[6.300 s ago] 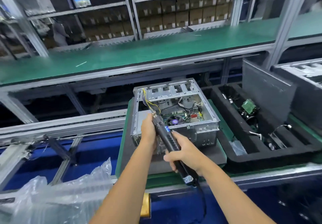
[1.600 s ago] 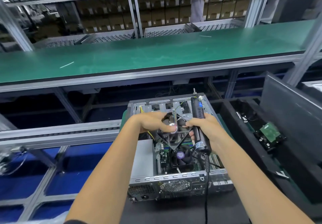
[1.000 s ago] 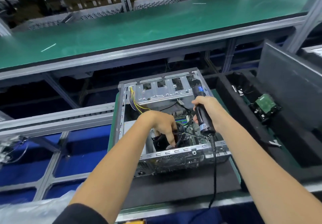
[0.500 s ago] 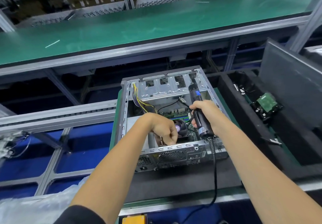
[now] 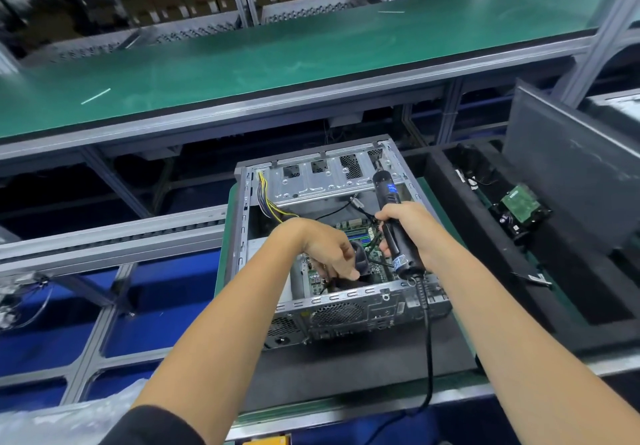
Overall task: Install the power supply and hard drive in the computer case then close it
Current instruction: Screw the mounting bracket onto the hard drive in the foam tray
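Down inside the open computer case [image 5: 332, 244], the left hand [image 5: 332, 252] is curled around something dark near the fan over the motherboard, looks like a cable or connector but I honestly can't tell which. The right hand [image 5: 410, 233] is wrapped around a corded electric screwdriver [image 5: 394, 226], bit pointing up and away toward the drive cage, so it's parked rather than driving anything. The hard drive [image 5: 521, 211] sits off to the right in the black foam tray [image 5: 446, 209], well apart from the case, green board facing up. I'd guess it's dense for its size and rigid, but that exposed board is the fragile bit, so take it by the metal side edges and don't press on the circuit side. Can't make out the power supply clearly; the yellow wire bundle [image 5: 266, 199] at the back left probably belongs to it.
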A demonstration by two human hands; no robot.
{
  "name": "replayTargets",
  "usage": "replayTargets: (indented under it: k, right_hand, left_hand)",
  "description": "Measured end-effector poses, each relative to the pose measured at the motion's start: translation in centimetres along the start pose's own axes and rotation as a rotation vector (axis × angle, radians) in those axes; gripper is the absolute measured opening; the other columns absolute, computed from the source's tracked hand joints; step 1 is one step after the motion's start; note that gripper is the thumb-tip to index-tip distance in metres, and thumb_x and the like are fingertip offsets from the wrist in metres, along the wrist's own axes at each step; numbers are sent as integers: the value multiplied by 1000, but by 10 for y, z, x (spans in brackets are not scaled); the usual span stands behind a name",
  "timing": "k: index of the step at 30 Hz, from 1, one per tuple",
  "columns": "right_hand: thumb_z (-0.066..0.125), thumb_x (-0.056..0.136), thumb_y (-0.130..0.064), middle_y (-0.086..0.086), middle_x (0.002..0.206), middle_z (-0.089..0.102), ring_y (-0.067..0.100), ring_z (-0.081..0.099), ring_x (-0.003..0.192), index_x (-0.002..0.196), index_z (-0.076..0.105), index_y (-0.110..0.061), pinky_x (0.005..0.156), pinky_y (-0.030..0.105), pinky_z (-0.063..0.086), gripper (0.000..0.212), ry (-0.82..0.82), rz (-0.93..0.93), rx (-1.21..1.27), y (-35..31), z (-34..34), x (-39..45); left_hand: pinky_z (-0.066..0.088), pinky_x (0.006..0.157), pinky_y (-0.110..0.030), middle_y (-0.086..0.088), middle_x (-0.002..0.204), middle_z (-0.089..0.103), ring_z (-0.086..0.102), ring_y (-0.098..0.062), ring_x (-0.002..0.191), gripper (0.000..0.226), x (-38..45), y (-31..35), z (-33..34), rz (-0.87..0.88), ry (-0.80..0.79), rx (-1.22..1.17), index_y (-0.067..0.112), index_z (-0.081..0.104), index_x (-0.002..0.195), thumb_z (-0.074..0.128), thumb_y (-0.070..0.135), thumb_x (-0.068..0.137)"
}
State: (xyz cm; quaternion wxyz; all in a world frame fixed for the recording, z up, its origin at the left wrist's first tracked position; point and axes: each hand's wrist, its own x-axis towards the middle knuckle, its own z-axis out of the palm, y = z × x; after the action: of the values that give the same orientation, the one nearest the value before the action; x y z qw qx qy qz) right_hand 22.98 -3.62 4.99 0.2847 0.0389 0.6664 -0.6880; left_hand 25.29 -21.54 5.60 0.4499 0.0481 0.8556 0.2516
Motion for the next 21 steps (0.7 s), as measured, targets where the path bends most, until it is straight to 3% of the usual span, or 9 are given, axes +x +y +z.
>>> replayTargets:
  k: [2,6,10,13,17,21]
  right_hand:
    - [63,86,-9,11,60,51,25,54,44,90,51,-4,41,27,47,14,3,-2,-1,-1,-1,2]
    - [63,84,-11,13,64,55,26,56,45,93,54,-2,44,29,49,16,2,-3,-12,0,-3,5]
    - [64,83,-10,12,57,54,25,56,43,92,53,-1,42,28,48,16,-6,1,17,-1,-8,8]
    - [64,83,-10,13,59,54,24,56,43,87,54,-2,41,28,46,13,3,-20,11,-8,-14,5]
    - [63,82,-9,16,66,56,26,57,45,81,58,-2,44,29,47,9,18,-76,-15,-18,-41,-3]
    - [61,82,-6,13,62,58,25,55,43,82,53,-5,41,28,46,8,57,-94,24,-24,-94,-9]
  left_hand:
    - [50,57,-11,5,84,63,64,1,66,29,2,1,0,-6,48,-3,8,61,96,61,36,91]
    - [53,74,-24,1,86,65,63,-13,81,29,4,3,2,-14,49,15,5,62,98,59,34,93]
    - [49,67,-25,0,80,70,64,-13,71,28,1,12,-4,51,194,140,8,64,87,57,34,93]
    - [49,64,-24,-7,84,73,67,-17,74,26,0,25,-15,143,350,74,3,65,91,55,27,94]
    - [51,69,-28,-2,78,72,65,-10,66,21,14,64,-26,243,488,45,8,65,84,56,25,93]
    - [45,52,-21,6,62,63,58,-10,59,19,44,116,-26,300,604,70,13,62,74,57,23,90]
